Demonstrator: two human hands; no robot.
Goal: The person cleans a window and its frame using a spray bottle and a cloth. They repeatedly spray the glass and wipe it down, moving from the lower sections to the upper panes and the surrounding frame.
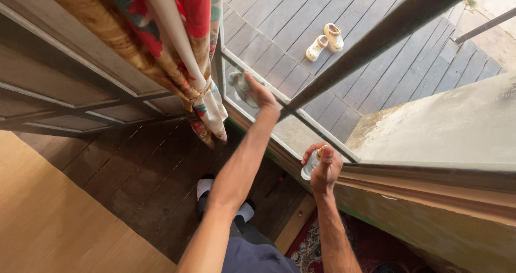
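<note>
The left hand [262,96] presses a scrunched cloth [240,86] against the window glass [301,128]. The right hand [324,169] grips a small spray bottle [312,164] just below the window frame [322,138].

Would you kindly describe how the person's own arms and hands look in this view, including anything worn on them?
Both arms are bare from the lower frame edge up to the hands, with no sleeves in view. The left hand and the right hand wear no gloves, and no rings, watch or wristband can be seen. The forearms are slender, and the fingers are uncovered.
</note>
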